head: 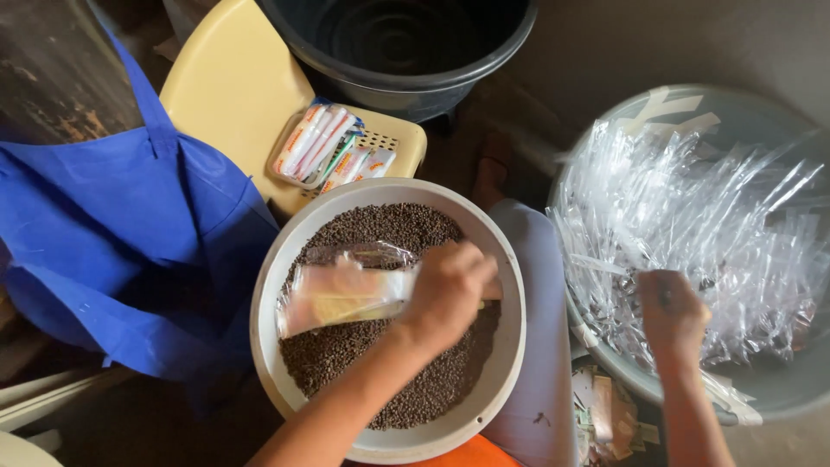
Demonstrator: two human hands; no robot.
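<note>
Left hand (445, 294) gripped a clear packet (341, 298) over the white bowl of peppercorns (432, 389); right hand (670, 316) clenched in the plastic bags (692, 207) at 3 o'clock. I'd keep that packet level.

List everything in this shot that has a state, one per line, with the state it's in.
White basin: nearly full of small dark seeds.
Clear bag: gripped over the seeds, lying sideways.
Left hand: closed on the clear bag.
Right hand: reaching into the plastic bags; grip unclear.
Grey tub: heaped with empty clear plastic bags.
Black bucket: upright, looks empty.
Sachet packets: lying on the yellow chair.
</note>
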